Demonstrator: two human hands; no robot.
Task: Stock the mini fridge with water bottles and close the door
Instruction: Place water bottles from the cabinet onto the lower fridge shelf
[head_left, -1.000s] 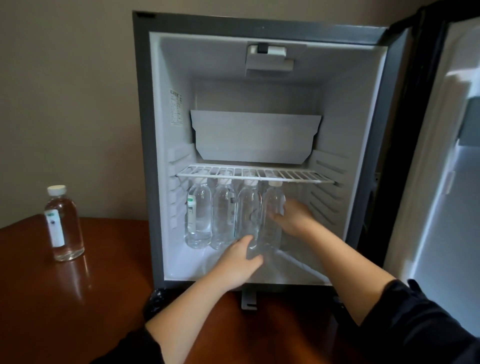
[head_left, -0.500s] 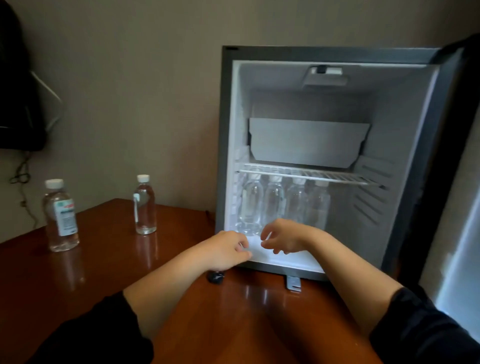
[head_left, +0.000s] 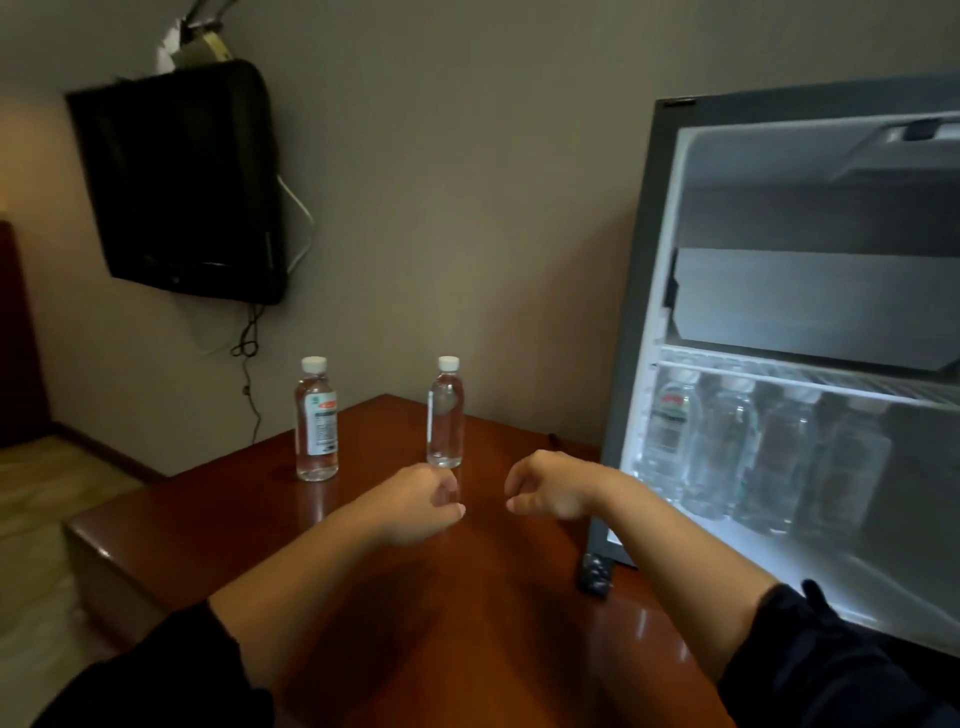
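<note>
The fridge (head_left: 810, 322) stands open at right on the table (head_left: 467, 623); four bottles (head_left: 722, 452) stand in a row under its shelf (head_left: 810, 382). Two more bottles stand far left on the table: one labelled (head_left: 316, 419), one plain (head_left: 445, 412). Left hand (head_left: 421, 501) and right hand (head_left: 550, 486) hover near the plain one, fingers loosely curled, holding nothing.

Hotel room: mini fridge (head_left: 810, 332), wall-mounted TV (head_left: 182, 182).
</note>
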